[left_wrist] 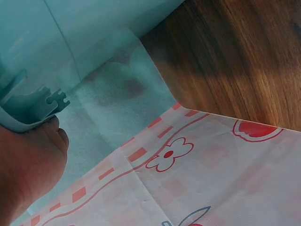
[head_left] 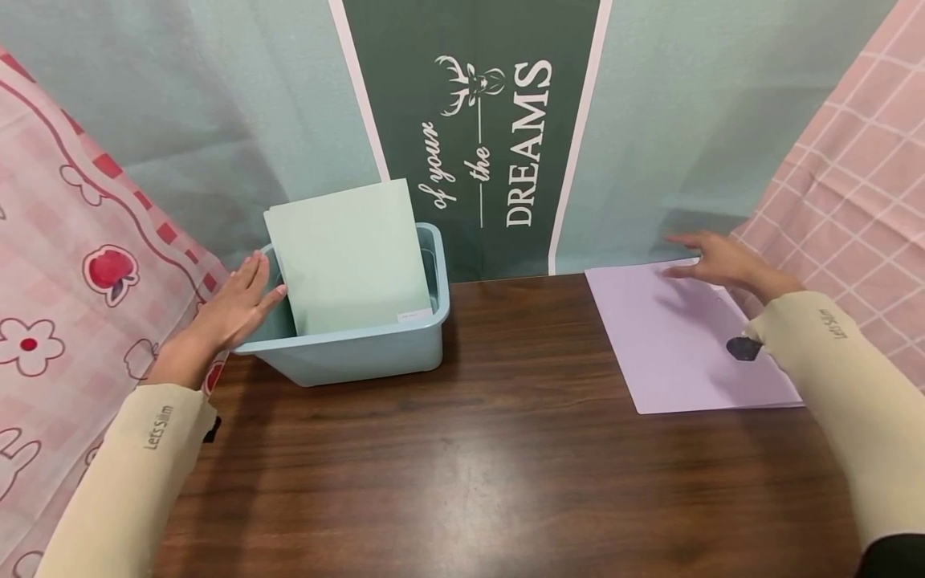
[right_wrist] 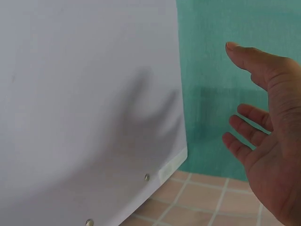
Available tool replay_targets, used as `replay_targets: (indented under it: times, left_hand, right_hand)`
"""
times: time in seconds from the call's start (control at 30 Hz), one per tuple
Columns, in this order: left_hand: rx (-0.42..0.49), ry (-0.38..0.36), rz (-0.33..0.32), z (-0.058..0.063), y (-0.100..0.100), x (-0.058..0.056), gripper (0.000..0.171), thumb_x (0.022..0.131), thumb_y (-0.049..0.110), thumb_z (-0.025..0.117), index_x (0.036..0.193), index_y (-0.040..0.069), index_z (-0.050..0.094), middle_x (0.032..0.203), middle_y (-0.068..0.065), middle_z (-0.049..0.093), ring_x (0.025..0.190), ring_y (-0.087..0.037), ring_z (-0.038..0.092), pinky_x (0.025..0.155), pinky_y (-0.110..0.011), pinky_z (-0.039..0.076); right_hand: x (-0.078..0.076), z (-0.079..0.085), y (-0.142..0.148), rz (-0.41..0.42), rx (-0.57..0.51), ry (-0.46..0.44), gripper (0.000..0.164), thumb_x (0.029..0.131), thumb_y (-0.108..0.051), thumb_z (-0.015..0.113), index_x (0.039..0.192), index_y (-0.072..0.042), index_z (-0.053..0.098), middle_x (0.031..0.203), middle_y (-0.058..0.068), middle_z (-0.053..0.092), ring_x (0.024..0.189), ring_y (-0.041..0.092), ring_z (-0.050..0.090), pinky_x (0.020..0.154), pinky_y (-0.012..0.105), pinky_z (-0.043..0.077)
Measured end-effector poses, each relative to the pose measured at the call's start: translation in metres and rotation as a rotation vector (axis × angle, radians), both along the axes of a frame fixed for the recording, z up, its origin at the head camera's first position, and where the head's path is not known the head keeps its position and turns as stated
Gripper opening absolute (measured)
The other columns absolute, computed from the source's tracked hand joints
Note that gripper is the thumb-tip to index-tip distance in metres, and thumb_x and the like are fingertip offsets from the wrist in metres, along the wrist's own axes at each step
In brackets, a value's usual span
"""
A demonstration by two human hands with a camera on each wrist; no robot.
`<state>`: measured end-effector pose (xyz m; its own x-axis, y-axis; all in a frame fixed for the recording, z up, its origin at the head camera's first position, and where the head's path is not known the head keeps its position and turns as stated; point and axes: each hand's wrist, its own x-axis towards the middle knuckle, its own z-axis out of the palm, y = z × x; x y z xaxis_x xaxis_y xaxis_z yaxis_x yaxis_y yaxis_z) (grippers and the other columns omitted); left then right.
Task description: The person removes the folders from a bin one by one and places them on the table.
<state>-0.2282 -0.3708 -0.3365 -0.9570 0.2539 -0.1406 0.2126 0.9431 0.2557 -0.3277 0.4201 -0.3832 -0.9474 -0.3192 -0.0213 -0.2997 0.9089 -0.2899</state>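
Hovering over the far edge of the purple folder, the right hand has its thumb and fingers spread, with a gap between them and nothing pinched; its shadow falls on the cover, and it seems not to touch. The folder lies flat on the right of the brown surface, well apart from the blue bin. The step in hand looks like dealing with this folder, either getting hold of it or letting it go; a single moment cannot settle which. If it is to be picked up, the next move calls for lowering the right hand and closing thumb and fingers on the edge.

The left hand rests against the left rim of the bin, fingers straight and together, thumb set apart, apparently steadying it. The left wrist view hides its fingertips behind the rim. A pale green folder leans inside the bin, its top rising above the far rim. Both arms stretch forward and well apart, the right forearm crossing above the purple folder's right side, its sleeve partly covering it from the head view.
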Motion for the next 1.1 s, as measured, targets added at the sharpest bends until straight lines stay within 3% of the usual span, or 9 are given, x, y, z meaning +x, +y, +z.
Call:
replay_targets:
  times: [0.37, 1.1]
  left_hand:
    - [0.0, -0.003, 0.01, 0.0, 0.001, 0.001, 0.085, 0.114, 0.056, 0.022, 0.164, -0.003, -0.015, 0.172, -0.026, -0.021, 0.161, -0.044, -0.016, 0.129, -0.061, -0.007]
    - [0.028, 0.005, 0.002, -0.001, -0.001, 0.001, 0.085, 0.115, 0.055, 0.023, 0.163, -0.003, -0.016, 0.172, -0.026, -0.022, 0.16, -0.045, -0.016, 0.129, -0.058, -0.011]
  right_hand:
    - [-0.009, 0.005, -0.03, 0.055, -0.041, 0.052, 0.082, 0.086, -0.034, 0.085, 0.154, -0.002, 0.052, 0.142, 0.036, 0.056, 0.125, 0.054, 0.059, 0.099, 0.07, 0.047]
    - [-0.009, 0.025, -0.089, 0.202, -0.154, 0.074, 0.076, 0.087, -0.028, 0.087, 0.152, -0.004, 0.057, 0.151, 0.027, 0.055, 0.133, 0.047, 0.056, 0.107, 0.065, 0.049]
